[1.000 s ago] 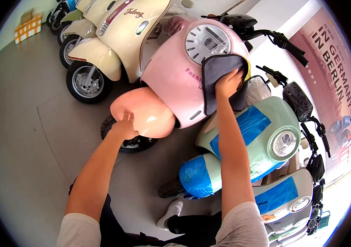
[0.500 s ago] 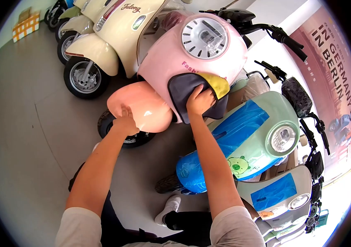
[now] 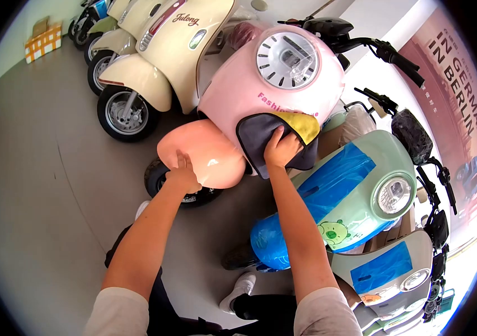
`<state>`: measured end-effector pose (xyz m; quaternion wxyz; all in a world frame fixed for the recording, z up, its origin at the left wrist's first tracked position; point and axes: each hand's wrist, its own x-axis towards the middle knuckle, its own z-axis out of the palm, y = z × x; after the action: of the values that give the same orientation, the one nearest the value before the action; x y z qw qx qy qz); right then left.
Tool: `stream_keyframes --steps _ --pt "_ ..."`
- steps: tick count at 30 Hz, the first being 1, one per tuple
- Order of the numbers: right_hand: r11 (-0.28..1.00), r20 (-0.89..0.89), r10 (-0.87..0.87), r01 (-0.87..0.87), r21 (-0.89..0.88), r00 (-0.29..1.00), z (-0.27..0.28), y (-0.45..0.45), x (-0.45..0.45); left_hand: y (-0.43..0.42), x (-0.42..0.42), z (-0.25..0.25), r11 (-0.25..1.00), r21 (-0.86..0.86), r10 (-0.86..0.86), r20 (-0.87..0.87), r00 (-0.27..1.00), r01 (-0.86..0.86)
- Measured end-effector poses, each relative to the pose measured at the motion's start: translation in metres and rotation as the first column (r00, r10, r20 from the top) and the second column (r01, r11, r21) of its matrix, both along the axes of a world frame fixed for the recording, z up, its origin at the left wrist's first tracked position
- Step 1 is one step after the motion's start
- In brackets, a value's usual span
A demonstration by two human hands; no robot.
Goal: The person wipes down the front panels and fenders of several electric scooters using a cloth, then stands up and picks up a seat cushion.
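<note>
My left hand (image 3: 184,173) rests on the peach front fender (image 3: 219,143) of a scooter, its fingers stretched out and nothing in them. A grey and yellow cleaning cloth (image 3: 256,134) lies against the pink front panel (image 3: 233,84), just under its printed lettering. My right hand (image 3: 283,150) presses into that cloth with fingers bent, the fingertips partly hidden in its folds. Above is the round headlight (image 3: 287,60) with loose clear film on it. The front wheel (image 3: 154,175) shows below the fender.
At the left stand cream scooters (image 3: 137,75) in a row. Close on the right is a green scooter (image 3: 356,190) with blue protective film (image 3: 333,179), then a pale one (image 3: 381,269). A taped box (image 3: 43,45) sits by the far wall. Handlebars (image 3: 386,53) jut out at upper right.
The whole scene has shifted right and slightly down as my head turned. Both hands stay at nearly the same places on the fender and the cloth.
</note>
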<state>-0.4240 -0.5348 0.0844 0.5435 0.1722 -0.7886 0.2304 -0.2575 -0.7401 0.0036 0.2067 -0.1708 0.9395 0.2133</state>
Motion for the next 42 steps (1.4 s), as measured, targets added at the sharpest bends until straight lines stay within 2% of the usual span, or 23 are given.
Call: stream_keyframes --steps 1,3,5,7,11,14,17,19,21,23,26,32,39,42 --pt "1.0 -0.008 -0.003 0.002 -0.007 1.0 0.008 -0.001 0.001 0.0 0.001 -0.001 1.0 0.017 0.008 -0.013 1.0 -0.007" --pt "0.991 0.086 -0.037 0.048 -0.128 0.996 0.024 -0.003 0.002 -0.002 0.002 -0.001 0.999 0.029 0.013 -0.029 0.999 -0.013" --pt "0.986 -0.047 -0.067 0.059 -0.155 0.997 0.043 -0.002 -0.016 -0.004 0.003 0.0 0.999 0.046 0.009 -0.022 1.0 -0.008" --pt "0.988 0.089 -0.093 0.103 -0.117 0.992 0.07 0.007 -0.031 -0.004 0.003 0.001 0.999 0.048 0.003 -0.018 1.0 -0.002" --pt "0.978 0.026 0.027 -0.021 -0.206 0.999 0.132 0.025 -0.078 -0.005 0.003 -0.001 0.999 0.042 -0.002 -0.008 1.0 0.003" --pt "0.969 0.006 0.166 -0.162 -0.186 0.986 0.168 0.037 -0.099 -0.006 0.003 0.0 0.999 0.047 -0.013 0.004 1.0 0.013" --pt "0.959 0.053 0.146 -0.128 -0.255 0.988 0.168 0.031 -0.096 -0.007 0.002 -0.002 0.999 0.021 -0.03 0.023 0.999 0.029" --pt "0.952 0.056 0.113 -0.092 -0.293 0.992 0.154 0.022 -0.083 -0.006 0.0 -0.003 0.999 0.025 -0.026 0.029 0.999 0.025" --pt "0.942 0.093 -0.023 0.053 -0.331 0.995 0.136 0.015 -0.069 -0.004 0.002 -0.007 0.999 0.032 -0.021 0.04 0.999 0.019" --pt "0.943 0.086 -0.059 0.084 -0.321 0.995 0.12 0.012 -0.062 0.0 0.004 -0.009 1.0 -0.017 0.014 -0.036 0.999 -0.014" --pt "0.939 0.112 -0.16 0.186 -0.29 0.981 0.097 0.011 -0.051 -0.002 0.003 -0.005 1.0 0.014 0.002 0.035 0.999 -0.003" --pt "0.927 0.126 -0.169 0.201 -0.316 0.978 0.038 0.004 -0.031 -0.002 0.001 -0.003 1.0 -0.015 -0.003 0.05 0.999 0.004" --pt "0.951 0.119 -0.184 0.207 -0.231 0.976 -0.046 -0.004 0.0 -0.001 -0.001 -0.002 1.0 -0.014 -0.01 0.065 0.998 0.011" --pt "0.953 0.152 -0.127 0.163 -0.256 0.98 -0.073 -0.004 0.002 -0.003 -0.001 -0.004 0.999 -0.043 -0.016 0.069 0.997 0.019"
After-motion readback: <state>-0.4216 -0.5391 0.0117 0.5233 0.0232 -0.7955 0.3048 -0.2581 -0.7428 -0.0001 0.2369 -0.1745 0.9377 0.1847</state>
